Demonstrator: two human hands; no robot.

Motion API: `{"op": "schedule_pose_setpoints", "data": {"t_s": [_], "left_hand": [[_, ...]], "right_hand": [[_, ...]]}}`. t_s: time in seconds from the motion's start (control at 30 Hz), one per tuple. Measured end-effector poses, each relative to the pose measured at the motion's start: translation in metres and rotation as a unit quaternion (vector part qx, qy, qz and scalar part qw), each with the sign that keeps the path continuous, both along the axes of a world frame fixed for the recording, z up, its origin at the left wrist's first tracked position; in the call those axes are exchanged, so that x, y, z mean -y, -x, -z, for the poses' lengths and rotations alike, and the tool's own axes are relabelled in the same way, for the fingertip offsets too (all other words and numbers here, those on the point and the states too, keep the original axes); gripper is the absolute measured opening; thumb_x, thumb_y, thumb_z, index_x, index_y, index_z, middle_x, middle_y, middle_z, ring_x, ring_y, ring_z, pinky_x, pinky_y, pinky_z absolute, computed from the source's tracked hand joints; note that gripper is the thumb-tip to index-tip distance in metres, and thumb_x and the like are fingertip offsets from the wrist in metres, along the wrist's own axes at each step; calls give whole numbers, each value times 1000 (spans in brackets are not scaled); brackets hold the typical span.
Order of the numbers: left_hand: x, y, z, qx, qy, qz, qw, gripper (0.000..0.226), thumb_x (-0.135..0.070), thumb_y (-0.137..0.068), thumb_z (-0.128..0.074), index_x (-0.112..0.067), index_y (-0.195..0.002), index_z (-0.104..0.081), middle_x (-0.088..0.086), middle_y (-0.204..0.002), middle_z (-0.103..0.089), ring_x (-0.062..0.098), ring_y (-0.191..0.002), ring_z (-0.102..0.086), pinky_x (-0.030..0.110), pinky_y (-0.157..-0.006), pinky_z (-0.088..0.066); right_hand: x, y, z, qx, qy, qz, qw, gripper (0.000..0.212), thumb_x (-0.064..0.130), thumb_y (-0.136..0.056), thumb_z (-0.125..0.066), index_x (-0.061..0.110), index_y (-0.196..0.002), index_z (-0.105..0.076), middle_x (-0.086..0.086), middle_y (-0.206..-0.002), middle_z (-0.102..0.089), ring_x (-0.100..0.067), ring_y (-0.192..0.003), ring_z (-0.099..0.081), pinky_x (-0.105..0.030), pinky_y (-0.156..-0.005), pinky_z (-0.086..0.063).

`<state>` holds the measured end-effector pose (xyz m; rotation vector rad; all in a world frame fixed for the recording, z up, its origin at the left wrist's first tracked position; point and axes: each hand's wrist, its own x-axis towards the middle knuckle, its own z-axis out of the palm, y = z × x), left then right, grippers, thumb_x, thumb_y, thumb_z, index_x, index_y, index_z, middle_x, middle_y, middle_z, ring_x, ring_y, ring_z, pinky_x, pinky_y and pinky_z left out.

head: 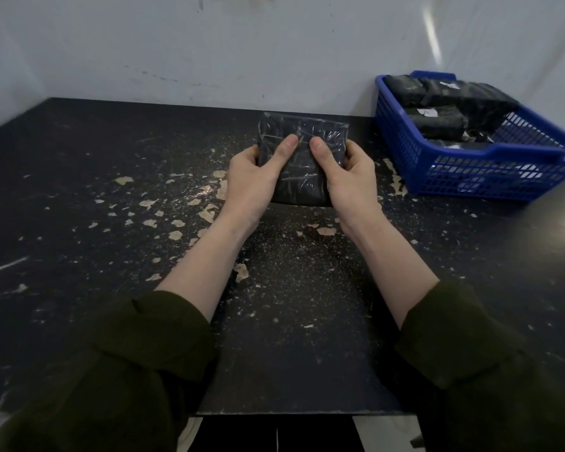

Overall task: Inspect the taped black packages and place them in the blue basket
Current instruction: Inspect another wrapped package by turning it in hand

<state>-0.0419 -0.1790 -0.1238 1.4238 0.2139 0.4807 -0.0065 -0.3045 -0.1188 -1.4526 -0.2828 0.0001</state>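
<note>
Head view: a taped black package [302, 158] was held left of the blue basket [490, 154], near it but apart. The left hand [252, 181] gripped the package's left edge, thumb flat on its front and fingers curled behind. The right hand [349, 181] gripped the edge nearer the basket the same way. Clear tape crossed the package's wrinkled face. Whether its lower edge touched the table [111, 197] could not be told. Inside the basket lay several more black packages [437, 122], piled loosely. The dark tabletop left of the basket was scratched and chipped in pale patches. A white wall [209, 53] rose just behind the basket. Dark green sleeves [128, 370] covered both forearms.
</note>
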Motion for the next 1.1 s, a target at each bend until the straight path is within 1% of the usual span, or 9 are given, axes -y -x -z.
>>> {"op": "schedule_pose_setpoints", "data": {"t_s": [0.17,0.4,0.57,0.63,0.7,0.83,0.93,1.0,1.1], "left_hand": [[0,2,0,14,-15,13,1000,9,-22,-84,-77,-17,-89,-71,-6,-86,-75,6,-80,-73,18,-69,-55],[-7,3,-2,14,5,-4,1000,12,-25,-86,-74,-14,-91,-71,-3,-88,-75,7,-81,-73,18,-67,-55],[-12,3,1,-3,-84,43,996,45,-60,-89,-57,-25,-116,-62,-7,-116,-68,7,-109,-63,27,-97,-50],[-14,6,-4,-16,-46,86,995,75,-85,-70,-49,-30,-120,-59,-4,-120,-67,13,-113,-62,33,-97,-48],[-16,5,-7,-34,38,121,991,92,-89,-64,-43,-31,-135,-50,5,-128,-63,22,-115,-60,35,-90,-50],[-16,4,-7,-52,116,161,979,56,-42,-93,-62,-23,-143,-46,12,-136,-53,32,-121,-57,38,-88,-58],[-11,1,-3,-24,152,146,977,75,-1,-89,-64,-24,-153,-32,5,-131,-54,21,-103,-66,27,-69,-58],[-14,-1,-2,10,167,129,977,91,11,-84,-64,-27,-156,-23,3,-127,-57,21,-105,-66,31,-75,-59],[-20,-3,0,42,197,126,971,113,15,-74,-68,-30,-157,-6,13,-136,-56,26,-118,-62,36,-88,-57]], "right_hand": [[0,-3,2,-2,-10,-2,1000,35,25,-92,-71,6,-120,-63,-9,-112,-73,-22,-102,-73,-44,-93,-58],[3,-7,6,13,15,-54,998,50,1,-82,-76,5,-128,-57,-9,-117,-71,-23,-110,-69,-45,-97,-56],[6,-5,6,86,44,-28,995,59,-2,-78,-78,15,-128,-52,-4,-126,-65,-14,-119,-61,-40,-103,-52],[7,-7,7,132,86,6,987,62,2,-78,-79,20,-132,-54,0,-129,-62,-12,-122,-57,-34,-104,-50],[9,-10,8,159,121,37,979,64,0,-81,-75,35,-132,-57,2,-135,-55,-13,-125,-51,-33,-105,-47],[14,-12,6,177,132,20,975,74,-9,-86,-63,35,-144,-50,-3,-142,-41,-14,-125,-50,-18,-96,-51],[14,-9,5,166,105,-72,978,90,-10,-78,-71,28,-153,-37,-8,-150,-38,-18,-136,-46,-27,-99,-53],[14,-7,4,130,74,-138,979,103,-8,-72,-73,26,-157,-25,-10,-152,-40,-20,-136,-49,-37,-102,-52],[11,-3,1,85,32,-160,983,104,-2,-74,-70,22,-159,-15,-10,-148,-47,-21,-130,-55,-34,-97,-54]]}}
